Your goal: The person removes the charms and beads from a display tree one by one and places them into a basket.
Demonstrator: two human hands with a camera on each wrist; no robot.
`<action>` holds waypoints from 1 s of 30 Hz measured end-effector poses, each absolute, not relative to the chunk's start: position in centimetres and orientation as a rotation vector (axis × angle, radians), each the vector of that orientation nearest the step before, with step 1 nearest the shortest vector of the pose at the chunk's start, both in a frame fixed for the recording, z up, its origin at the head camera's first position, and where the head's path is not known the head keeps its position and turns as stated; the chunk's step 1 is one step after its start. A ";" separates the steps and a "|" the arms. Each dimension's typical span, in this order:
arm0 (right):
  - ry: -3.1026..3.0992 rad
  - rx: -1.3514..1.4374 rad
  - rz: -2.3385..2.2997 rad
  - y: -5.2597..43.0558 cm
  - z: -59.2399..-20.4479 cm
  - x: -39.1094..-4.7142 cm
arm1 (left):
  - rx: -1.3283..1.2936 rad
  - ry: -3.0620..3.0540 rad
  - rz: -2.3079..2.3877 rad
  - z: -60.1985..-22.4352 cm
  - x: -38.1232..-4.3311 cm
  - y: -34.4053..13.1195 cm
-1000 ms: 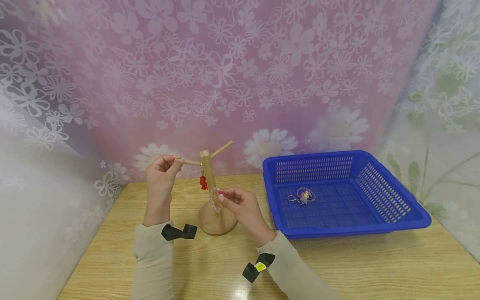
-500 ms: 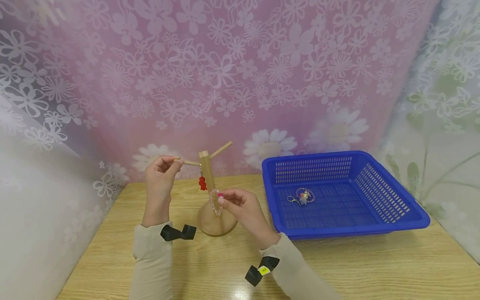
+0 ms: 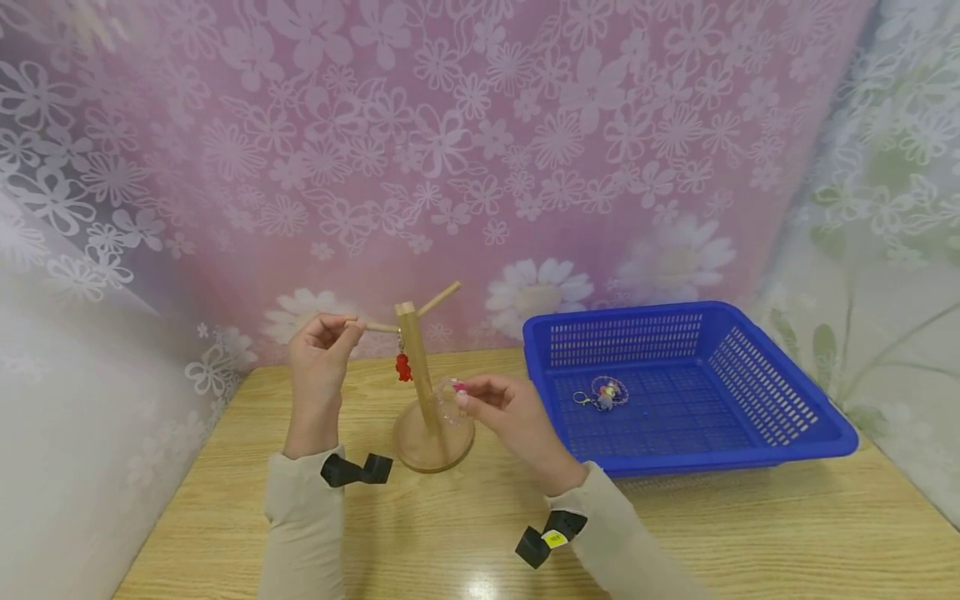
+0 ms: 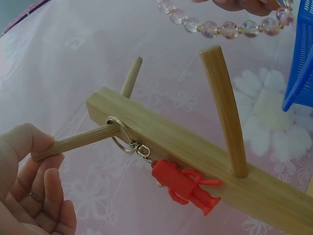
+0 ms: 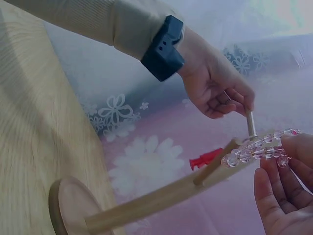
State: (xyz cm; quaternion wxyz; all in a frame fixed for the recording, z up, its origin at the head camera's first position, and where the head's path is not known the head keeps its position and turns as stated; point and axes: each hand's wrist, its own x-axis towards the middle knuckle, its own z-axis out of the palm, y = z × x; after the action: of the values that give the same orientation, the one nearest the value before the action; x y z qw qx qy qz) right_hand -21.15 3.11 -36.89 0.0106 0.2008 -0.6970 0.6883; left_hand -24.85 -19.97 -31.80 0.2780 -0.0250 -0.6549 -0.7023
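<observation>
My left hand (image 3: 322, 346) pinches the end of a wooden peg (image 4: 80, 139) on the upright display stand (image 3: 417, 354). From that peg a red figure keychain (image 4: 183, 183) hangs by its metal ring, close against the post. To the right of the post, my right hand (image 3: 510, 408) holds a bracelet of clear pinkish beads (image 4: 229, 30) between thumb and fingers. A bright pink piece on the bracelet shows at my fingertips in the head view. In the left wrist view, the bracelet is apart from the lower peg (image 4: 225, 110); most of my right hand is cut off there.
A blue plastic basket (image 3: 693, 462) stands on the wooden table (image 3: 442, 533) to the right. Inside it lies a beaded charm (image 3: 609, 392) with a gold clasp. The stand's round base (image 3: 431, 450) sits on the table before a flowered pink backdrop (image 3: 480, 167).
My right hand has moved to the right with the bracelet, drawing it away from the front of the post. My left hand stays at the peg's end.
</observation>
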 end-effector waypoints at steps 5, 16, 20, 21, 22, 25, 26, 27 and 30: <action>-2.209 0.591 2.110 4.8 -36.7 -21.3 | -0.069 -1.730 -1.898 -31.8 -24.7 -19.9; -2.301 0.526 2.026 9.4 -37.3 -21.4 | -0.050 -1.719 -1.852 -31.9 -24.2 -19.7; -2.314 0.477 2.008 11.1 -37.0 -21.4 | -0.053 -1.698 -1.848 -31.8 -24.2 -19.5; -2.319 0.463 1.996 11.5 -36.9 -21.5 | -0.055 -1.693 -1.847 -31.8 -24.2 -19.5; -2.325 0.448 1.986 12.0 -36.8 -21.5 | -0.059 -1.688 -1.843 -31.9 -24.2 -19.4; -2.349 0.416 1.949 13.3 -36.4 -21.5 | -0.073 -1.678 -1.843 -31.9 -24.2 -19.3; -2.362 0.410 1.937 13.8 -36.3 -21.5 | -0.076 -1.677 -1.841 -31.9 -24.2 -19.3; -2.383 0.397 1.918 14.3 -36.2 -21.5 | -0.078 -1.679 -1.841 -32.0 -24.2 -19.2; -2.439 0.375 1.860 15.6 -36.0 -21.7 | -0.082 -1.678 -1.845 -31.9 -24.1 -19.1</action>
State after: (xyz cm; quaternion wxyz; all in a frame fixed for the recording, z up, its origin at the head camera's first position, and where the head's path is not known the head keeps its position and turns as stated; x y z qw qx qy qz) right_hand -21.66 15.56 -36.03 0.0254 0.1214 -0.7890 0.6018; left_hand -24.14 -19.14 -31.94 0.3177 -0.0312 -0.6376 -0.7012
